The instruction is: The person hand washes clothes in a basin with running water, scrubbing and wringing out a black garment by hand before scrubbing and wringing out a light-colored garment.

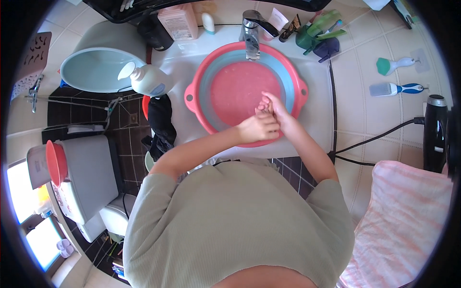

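Over the near right part of a pink and light-blue basin [192, 77], my two hands are pressed together. My left hand [259, 129] is closed, its curled fingers lying against the right one. My right hand [275, 108] touches it, palm turned inward and fingers bent; whether anything small is between them is hidden. The basin rests on a white sink [317, 120] and its pink bottom looks wet. A chrome faucet [251, 36] reaches over its far rim.
Left of the basin stand a white pump bottle [154, 82], dark cloth [161, 120] and a large light-blue tub [98, 72]. Bottles, tubes and a green cup [306, 38] line the back. Brushes [394, 90], a hair dryer [435, 134] and a striped towel [403, 216] hang at right.
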Motion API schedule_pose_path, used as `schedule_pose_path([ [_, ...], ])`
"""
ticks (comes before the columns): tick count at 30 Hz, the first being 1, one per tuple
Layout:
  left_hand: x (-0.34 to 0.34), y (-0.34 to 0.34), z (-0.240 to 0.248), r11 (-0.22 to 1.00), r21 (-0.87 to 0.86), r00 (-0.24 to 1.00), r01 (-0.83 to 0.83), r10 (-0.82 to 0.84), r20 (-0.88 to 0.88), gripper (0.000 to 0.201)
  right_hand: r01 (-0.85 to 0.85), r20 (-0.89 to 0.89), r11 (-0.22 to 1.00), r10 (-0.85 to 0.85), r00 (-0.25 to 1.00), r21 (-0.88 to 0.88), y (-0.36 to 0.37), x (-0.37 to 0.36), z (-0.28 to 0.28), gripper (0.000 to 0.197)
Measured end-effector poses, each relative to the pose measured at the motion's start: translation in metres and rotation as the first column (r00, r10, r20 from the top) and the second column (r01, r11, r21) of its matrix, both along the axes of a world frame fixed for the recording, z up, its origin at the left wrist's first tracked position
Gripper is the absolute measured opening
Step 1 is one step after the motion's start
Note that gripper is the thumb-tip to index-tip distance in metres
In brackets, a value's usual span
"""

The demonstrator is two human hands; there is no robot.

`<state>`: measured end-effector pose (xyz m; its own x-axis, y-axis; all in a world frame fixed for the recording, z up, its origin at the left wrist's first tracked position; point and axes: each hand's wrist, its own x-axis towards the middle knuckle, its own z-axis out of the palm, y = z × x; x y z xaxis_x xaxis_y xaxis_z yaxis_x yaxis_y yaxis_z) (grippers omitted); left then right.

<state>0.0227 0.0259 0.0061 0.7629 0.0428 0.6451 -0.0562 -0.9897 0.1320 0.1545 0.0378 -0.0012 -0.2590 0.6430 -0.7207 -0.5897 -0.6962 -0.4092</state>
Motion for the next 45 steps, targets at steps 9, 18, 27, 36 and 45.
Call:
schedule_pose_path([
  [9, -0.012, 0.011, 0.001, 0.415, -0.883, 0.858, -0.219, 0.514, 0.029, 0.050, 0.687, -0.019, 0.706, -0.695, 0.719, 0.169, -0.004, -0.001, 0.000, 0.025],
  [18, -0.048, 0.011, 0.027, -0.895, -0.277, 0.827, 0.349, 0.154, 0.541, 0.062, -0.600, 0.362, -0.011, -0.789, 0.497, 0.800, -0.012, -0.049, 0.049, 0.017],
  [27, -0.091, 0.011, 0.028, -0.829, -0.432, 0.933, 0.355, 0.289, 0.212, 0.029, -0.551, 0.599, 0.324, -0.668, 0.442, 0.769, -0.045, -0.056, 0.051, 0.016],
  [36, -0.085, -0.004, 0.017, -0.824, -0.567, 0.824, -0.002, -0.322, 0.466, 0.036, -0.131, -0.066, 0.672, 0.260, 0.963, 0.729, -0.033, -0.056, 0.076, 0.040],
  [45, -0.097, -0.002, 0.016, -0.892, -0.247, 0.876, 0.379, 0.259, 0.407, 0.078, -0.504, 0.629, 0.394, -0.320, 0.708, 0.768, -0.031, -0.046, 0.093, 0.012],
])
